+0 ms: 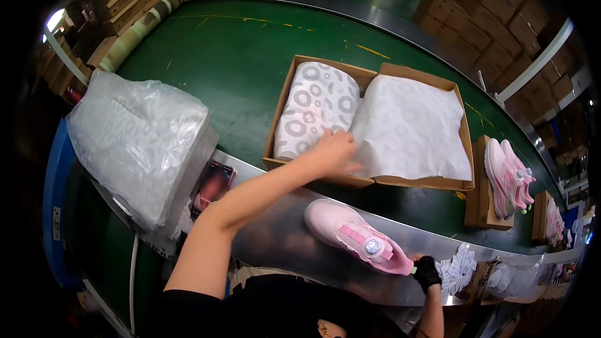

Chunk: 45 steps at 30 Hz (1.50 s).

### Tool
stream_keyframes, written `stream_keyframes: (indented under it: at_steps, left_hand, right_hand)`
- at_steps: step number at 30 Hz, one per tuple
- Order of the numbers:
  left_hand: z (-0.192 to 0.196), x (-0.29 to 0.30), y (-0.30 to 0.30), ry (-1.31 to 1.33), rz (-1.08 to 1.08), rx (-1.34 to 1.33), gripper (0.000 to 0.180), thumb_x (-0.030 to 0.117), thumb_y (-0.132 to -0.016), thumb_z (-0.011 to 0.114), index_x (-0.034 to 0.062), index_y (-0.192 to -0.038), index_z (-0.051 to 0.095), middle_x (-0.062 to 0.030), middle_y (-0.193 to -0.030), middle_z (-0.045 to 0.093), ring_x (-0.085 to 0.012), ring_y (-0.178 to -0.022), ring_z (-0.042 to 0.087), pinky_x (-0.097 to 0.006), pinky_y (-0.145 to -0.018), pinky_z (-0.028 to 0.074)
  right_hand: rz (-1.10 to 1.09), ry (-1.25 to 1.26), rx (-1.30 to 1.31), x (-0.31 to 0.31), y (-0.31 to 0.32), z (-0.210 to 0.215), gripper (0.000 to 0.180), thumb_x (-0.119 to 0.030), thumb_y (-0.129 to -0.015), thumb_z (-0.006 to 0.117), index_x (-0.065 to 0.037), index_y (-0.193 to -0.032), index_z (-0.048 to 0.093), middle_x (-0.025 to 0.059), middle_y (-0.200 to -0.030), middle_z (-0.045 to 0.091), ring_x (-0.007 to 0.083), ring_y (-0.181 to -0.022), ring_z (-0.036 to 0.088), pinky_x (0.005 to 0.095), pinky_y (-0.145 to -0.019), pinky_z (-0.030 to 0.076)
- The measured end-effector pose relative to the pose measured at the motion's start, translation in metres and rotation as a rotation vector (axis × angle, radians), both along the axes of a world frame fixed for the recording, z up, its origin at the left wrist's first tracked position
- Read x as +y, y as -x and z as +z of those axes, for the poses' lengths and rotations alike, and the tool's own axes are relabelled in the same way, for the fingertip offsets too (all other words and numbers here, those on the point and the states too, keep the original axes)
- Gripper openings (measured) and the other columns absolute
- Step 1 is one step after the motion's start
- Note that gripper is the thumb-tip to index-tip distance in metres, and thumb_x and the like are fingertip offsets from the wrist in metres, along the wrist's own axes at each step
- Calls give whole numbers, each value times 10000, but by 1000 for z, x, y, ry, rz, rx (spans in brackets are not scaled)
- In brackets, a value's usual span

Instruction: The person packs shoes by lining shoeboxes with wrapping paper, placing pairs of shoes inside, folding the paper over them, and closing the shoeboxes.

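Observation:
An open cardboard shoe box (271,131) lies ahead of me, with a bundle in white patterned tissue paper (318,97) in its left half. A loose sheet of white tissue paper (410,128) covers the right half. Between the two, my left hand (338,152) reaches over the box's near side at the paper's edge; its fingers are smeared by motion, so its grip is unclear. A pink sneaker (341,228) rests on the metal ledge, toe to the left. My right hand (428,271), in a black glove, grips its heel end.
A plastic-covered stack of tissue paper (141,144) stands at left, beside a phone (214,184). Right of the box, more pink sneakers (507,172) sit on a cardboard box (479,197). Small white paper slips (457,269) lie beside my right hand. A green belt (244,56) runs beyond the ledge.

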<state>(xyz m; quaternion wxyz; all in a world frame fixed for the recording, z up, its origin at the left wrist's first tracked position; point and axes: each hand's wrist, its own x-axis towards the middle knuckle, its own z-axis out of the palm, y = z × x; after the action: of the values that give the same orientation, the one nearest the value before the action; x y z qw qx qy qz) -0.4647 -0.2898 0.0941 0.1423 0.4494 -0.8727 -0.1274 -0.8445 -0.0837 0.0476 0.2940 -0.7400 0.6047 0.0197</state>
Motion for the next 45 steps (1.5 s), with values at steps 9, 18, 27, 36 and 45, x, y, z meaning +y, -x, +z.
stream_keyframes:
  at_steps: [9,18,27,36,45]
  left_hand:
    - [-15,117,8,-138,-304,360,729,371,-570,753,17,-1118,426,-124,-1077,493,-288,-1058,436,-434,-892,310]
    - [63,103,-51,-677,117,997,523,159,-579,800,40,-1006,524,-40,-941,585,-124,-867,543,-273,-770,448]
    - [69,15,-49,-535,467,1325,506,306,-717,679,-25,-1062,514,-84,-953,584,-144,-811,561,-275,-709,458]
    - [-21,-47,-5,-1231,558,1144,626,304,-876,453,-98,-1269,177,-206,-1241,392,-382,-1019,492,-456,-848,421]
    - [24,-1,-124,-129,902,1375,399,414,-869,427,65,-1014,556,-36,-914,581,-148,-908,512,-338,-771,380]
  right_hand:
    - [-626,-442,-914,-4,-57,38,300,-341,-747,566,-43,-716,566,-12,-504,455,95,-405,410,234,-382,293]
    - [11,359,-666,-91,-137,127,214,-83,-750,463,-10,-934,543,82,-631,529,154,-513,514,260,-477,407]
    - [-425,-72,-847,-111,-146,75,355,-275,-873,472,36,-1028,544,52,-796,626,67,-494,409,213,-481,367]
    - [-898,-22,-1304,-141,-183,41,264,-311,-816,581,-71,-734,509,16,-561,499,74,-405,345,245,-414,356]
    - [52,857,-100,-174,-229,60,595,-93,-671,562,-97,-1241,391,184,-1222,444,320,-635,579,361,-562,489]
